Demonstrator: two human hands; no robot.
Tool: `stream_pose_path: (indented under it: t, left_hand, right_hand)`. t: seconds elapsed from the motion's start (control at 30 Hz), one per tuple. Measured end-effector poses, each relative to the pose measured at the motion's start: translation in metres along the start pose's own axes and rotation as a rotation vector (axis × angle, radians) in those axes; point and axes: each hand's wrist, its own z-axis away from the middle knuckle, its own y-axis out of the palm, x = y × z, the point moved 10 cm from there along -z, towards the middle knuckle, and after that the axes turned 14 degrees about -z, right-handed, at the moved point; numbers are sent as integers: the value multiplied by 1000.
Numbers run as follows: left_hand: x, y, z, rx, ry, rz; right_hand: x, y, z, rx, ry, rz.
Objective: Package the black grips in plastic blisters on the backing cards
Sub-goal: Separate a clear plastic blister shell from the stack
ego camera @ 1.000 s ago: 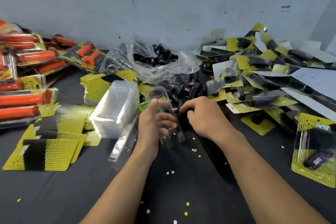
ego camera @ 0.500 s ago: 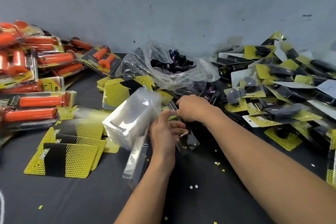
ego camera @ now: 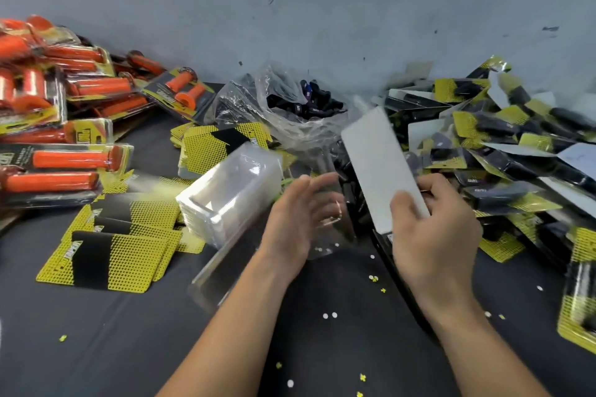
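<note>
My right hand [ego camera: 432, 229] pinches a backing card [ego camera: 380, 164] by its lower end, white back toward me, tilted up over the table. My left hand [ego camera: 296, 213] holds a clear plastic blister [ego camera: 332, 235]; the fingers show blurred through the plastic. Loose black grips [ego camera: 306, 106] lie in a crumpled clear bag behind my hands, and more lie dark between them. A stack of empty clear blisters [ego camera: 232, 190] lies tipped on its side just left of my left hand. Yellow-and-black backing cards [ego camera: 106, 261] lie spread at the left.
Packaged orange grips [ego camera: 64, 158] are piled at the far left against the grey wall. A heap of packaged black grips [ego camera: 503, 138] fills the right side, with one pack [ego camera: 580, 303] at the right edge. Small paper punch-outs dot the black tabletop [ego camera: 96, 348].
My right hand has come back from the grip pile and now holds a white-backed card up at the right. My left hand has stayed put with the blister.
</note>
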Motion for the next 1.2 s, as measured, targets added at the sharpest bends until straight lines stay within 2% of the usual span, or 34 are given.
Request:
stream_pose_path:
  t: [0.07,0.1,0.2,0.23,0.27,0.3,0.33,0.4,0.47,0.53,0.57,0.6,0.63,0.67,0.7,0.73,0.77,0.87,0.97,1.2]
  left_hand:
    - [-3,-13,1,-43,19,108]
    - [-5,-20,1,-68,29,196]
    - [-7,-24,4,-44,41,370]
    - [-8,-23,5,-21,44,389]
    - [-10,-22,7,3,43,400]
    - [-10,-23,8,27,33,406]
    - [-10,-21,9,61,11,415]
    - [-5,-13,10,148,-76,424]
    - [5,0,13,228,-183,332]
    - [17,10,16,266,-295,154]
    - [22,13,18,276,-351,99]
    - [27,16,19,281,-401,74]
    - [31,17,19,288,-438,59]
    - [34,18,19,300,-466,15]
    - [39,18,19,318,-486,-81]
    - [43,19,21,342,-495,-194]
    - [46,20,21,367,-499,-284]
    - [52,21,21,398,-530,-365]
    - [55,19,18,390,-523,-424]
    - [52,11,0,198,-366,-412]
  right_hand:
    - [16,-4,14,40,-145,268]
    - [21,3,22,123,-199,370]
    - [24,45,54,519,-357,668]
    - [15,59,66,685,-319,702]
    - [3,69,76,832,-208,668]
    - [-10,71,81,934,-28,587]
    - [-19,72,79,965,130,463]
    - [-20,67,53,829,246,158]
    - [-18,57,18,718,218,124]
    - [-24,64,8,924,307,181]
    - [-30,69,10,1043,405,156]
    - [-35,73,8,1087,484,96]
    - [-42,76,-3,1033,505,78]
    - [-49,76,-22,884,455,128]
    - [-52,72,-44,688,328,262]
    - [-51,71,-56,554,212,398]
    - [-50,80,-56,530,149,470]
    - [-72,117,-40,797,178,535]
    - [-83,114,-45,884,208,634]
    - [-70,72,-52,684,214,477]
